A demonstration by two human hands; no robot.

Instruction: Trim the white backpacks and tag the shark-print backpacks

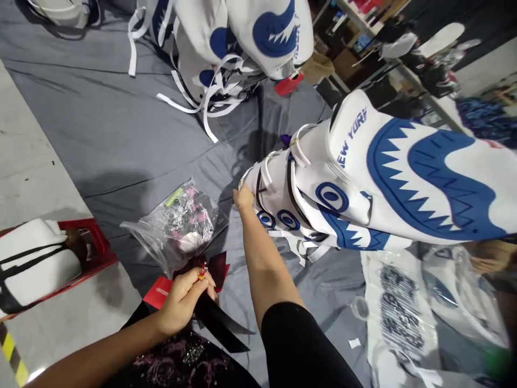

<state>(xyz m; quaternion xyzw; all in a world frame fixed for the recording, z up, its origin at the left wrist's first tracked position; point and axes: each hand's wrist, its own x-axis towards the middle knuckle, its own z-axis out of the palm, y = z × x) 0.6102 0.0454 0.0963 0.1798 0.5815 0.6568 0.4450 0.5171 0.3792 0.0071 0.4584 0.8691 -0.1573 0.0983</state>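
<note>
My right hand [244, 200] reaches forward, its fingers closed on the near-left end of a white backpack [269, 186] in a stack with blue eye and shark-mouth prints. On top of that stack lies another white backpack [343, 161] marked "NEW YORK". Lower down, my left hand [188, 293] pinches a small red and yellow piece [202, 271], too small to name. Black straps [222, 323] hang beside that hand; whether it holds them I cannot tell. Just beyond it sits a clear plastic bag [186, 221] of small pink, green and white pieces. Red tags [157, 292] lie near my left wrist.
More white backpacks [242, 32] with loose white straps are piled at the back of the grey-covered table [92, 108]. A red crate [103, 242] holding a white bag stands on the floor at left. Plastic-wrapped goods [460, 291] and a tape roll [359, 308] lie at right, near another person's hand.
</note>
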